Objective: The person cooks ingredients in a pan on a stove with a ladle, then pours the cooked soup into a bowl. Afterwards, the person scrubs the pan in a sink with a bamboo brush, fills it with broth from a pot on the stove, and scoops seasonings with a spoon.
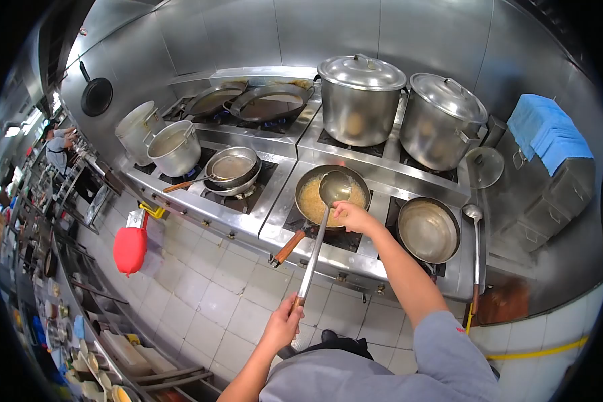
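Nearest the body, the left hand (283, 326) is closed around the wooden end of a ladle (313, 258), whose long axis runs away and slightly right, over the tiled floor (231, 308) and across the stove's front edge (352, 261). Its bowl sits over the front pan (304, 182), nearer the right hand (354, 216), whose bent fingers' contact I cannot tell; the wooden pan handle (289, 246) crowds the shaft's left, and lidded pots (360, 107) line the back.
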`<action>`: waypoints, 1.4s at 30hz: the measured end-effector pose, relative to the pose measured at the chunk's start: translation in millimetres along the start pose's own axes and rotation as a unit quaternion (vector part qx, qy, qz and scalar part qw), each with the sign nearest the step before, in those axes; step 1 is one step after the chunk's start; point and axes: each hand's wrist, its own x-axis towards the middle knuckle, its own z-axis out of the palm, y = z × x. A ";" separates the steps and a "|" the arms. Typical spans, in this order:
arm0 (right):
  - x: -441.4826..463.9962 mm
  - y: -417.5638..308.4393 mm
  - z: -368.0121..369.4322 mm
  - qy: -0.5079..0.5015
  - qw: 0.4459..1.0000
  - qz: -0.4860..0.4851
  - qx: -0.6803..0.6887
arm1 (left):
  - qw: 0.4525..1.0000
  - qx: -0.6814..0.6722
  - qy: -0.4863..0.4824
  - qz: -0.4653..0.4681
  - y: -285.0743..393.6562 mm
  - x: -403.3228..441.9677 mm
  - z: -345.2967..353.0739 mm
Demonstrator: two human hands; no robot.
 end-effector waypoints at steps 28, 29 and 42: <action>-127.6 -310.7 -219.6 -0.212 0.643 -0.436 0.593 | 0.977 -0.205 0.011 -0.061 13.0 -52.6 -33.0; -122.9 -308.2 -214.5 -0.221 0.633 -0.430 0.605 | 0.976 -0.210 0.015 -0.062 13.1 -57.2 -35.2; -31.5 -327.2 42.9 -0.408 0.779 0.109 0.463 | 0.943 -0.292 0.146 0.057 -17.7 -115.4 -126.5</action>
